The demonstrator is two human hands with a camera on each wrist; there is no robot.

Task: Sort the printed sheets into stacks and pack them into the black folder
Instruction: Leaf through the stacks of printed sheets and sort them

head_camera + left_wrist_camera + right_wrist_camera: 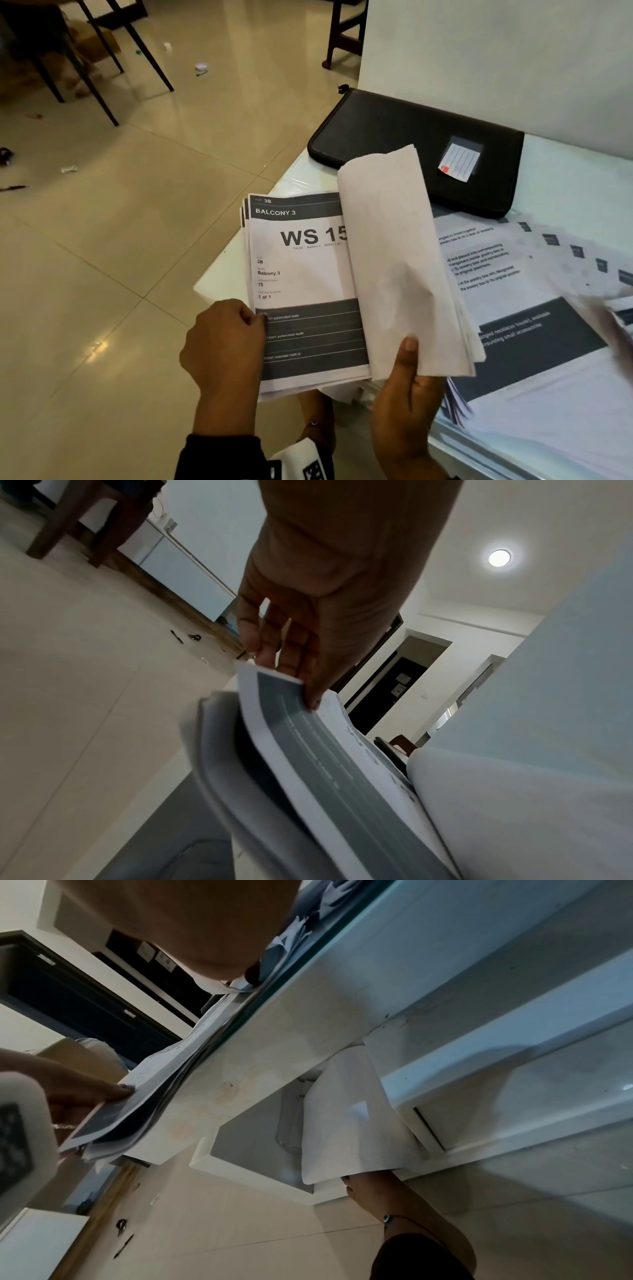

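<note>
A stack of printed sheets [305, 291] topped by a page reading "WS 15, Balcony 3" overhangs the table's near corner. My left hand [239, 329] pinches its left edge, thumb on top; the left wrist view shows the fingers [291, 656] curled round that stack [308, 750]. My right hand [409, 356] grips a bunch of turned-over sheets [394, 257], blank backs up, thumb pressed on them. The black folder [411, 147] lies closed at the table's back, apart from both hands. In the right wrist view only my palm [188, 920] and the stack's edge [154, 1083] show.
More printed sheets [534, 308] lie fanned over the white glass-topped table [301, 178] to the right. A wall stands behind the folder. Chair legs [144, 51] and small litter sit on the tiled floor at left. Under the table hangs a loose white sheet [349, 1110] near my foot [394, 1194].
</note>
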